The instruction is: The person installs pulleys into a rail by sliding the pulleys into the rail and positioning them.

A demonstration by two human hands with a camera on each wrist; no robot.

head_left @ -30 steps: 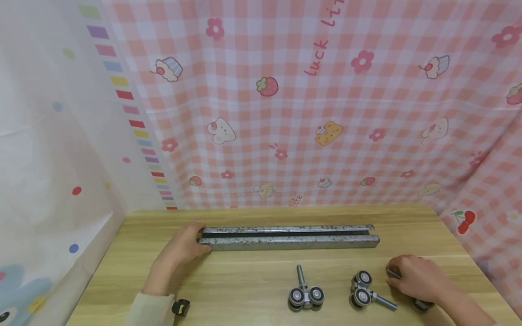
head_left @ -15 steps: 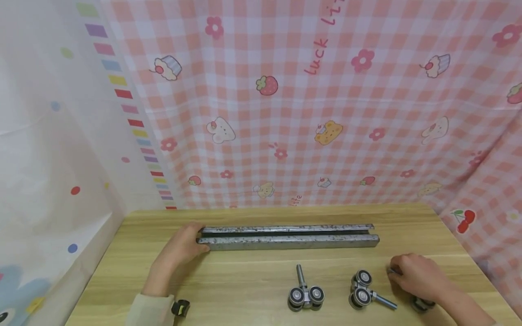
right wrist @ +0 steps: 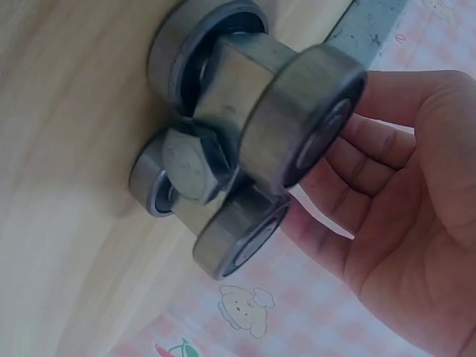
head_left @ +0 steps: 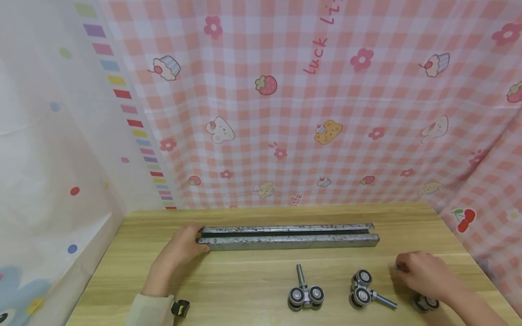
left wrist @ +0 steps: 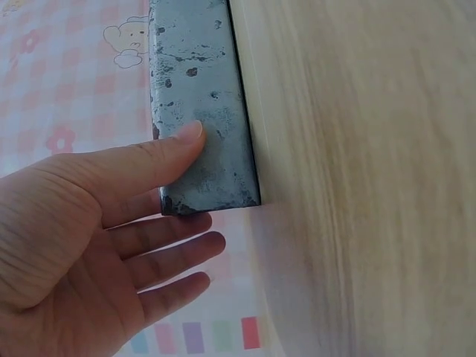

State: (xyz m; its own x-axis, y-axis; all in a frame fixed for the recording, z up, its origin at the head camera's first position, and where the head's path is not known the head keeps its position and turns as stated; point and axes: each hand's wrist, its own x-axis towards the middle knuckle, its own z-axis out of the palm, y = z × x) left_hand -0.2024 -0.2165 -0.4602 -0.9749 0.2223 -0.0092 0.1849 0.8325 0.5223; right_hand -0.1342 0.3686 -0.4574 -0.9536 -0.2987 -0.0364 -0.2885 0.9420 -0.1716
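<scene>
Left hand (head_left: 182,244) pinches a slotted metal rail (head_left: 289,242) at one end; right hand (head_left: 428,275) grips a roller trolley (right wrist: 260,126); two other trolleys (head_left: 307,295) lie outside the rail on the table (head_left: 244,280).

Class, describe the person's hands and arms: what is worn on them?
The left hand and right hand are bare: no gloves or rings show. A pale cream sleeve covers part of the left forearm, with a small black object beside it. The visible right forearm is bare.

Wide passage on the tabletop (head_left: 240,285) between left sleeve (head_left: 152,310) and leftmost roller trolley (head_left: 306,296), metal rail (head_left: 285,242) across its far end.
</scene>
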